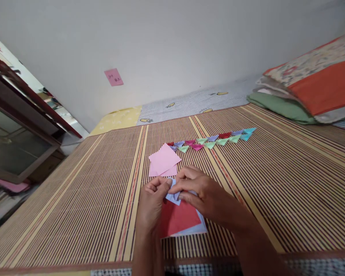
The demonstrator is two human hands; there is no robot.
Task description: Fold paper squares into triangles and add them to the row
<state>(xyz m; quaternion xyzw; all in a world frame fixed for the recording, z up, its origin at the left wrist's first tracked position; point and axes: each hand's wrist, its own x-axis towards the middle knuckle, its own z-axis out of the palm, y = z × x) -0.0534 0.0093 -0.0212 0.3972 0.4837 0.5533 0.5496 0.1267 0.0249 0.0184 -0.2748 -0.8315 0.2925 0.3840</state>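
Both hands are working over a striped bamboo mat (74,199) laid on a bed, and they are pinching one small lilac paper piece (172,196) between them, just above a red sheet (179,218). The left hand (151,207) is gripping the piece's left edge with thumb and forefinger, while the right hand (202,193) is closing its fingertips on the right side; each grip is grasping the paper, seemingly so a fold can be pressed while the other side is kept from slipping. The piece is being held low and close to the body, probably because the flat stack beneath is giving a firm backing. Under the red sheet a pale lilac sheet (200,228) is peeking out at the lower right. Just beyond the hands, pink sheets (163,161) are lying fanned, near but not touching them. Farther off, a row of folded paper shapes (211,142) is running diagonally across the mat, well clear of the work. Pillows (313,84) are piled at the far right, a pink note (114,77) is stuck on the wall, and a wooden cabinet (17,134) is standing at the left. Nothing is crowding the hands.
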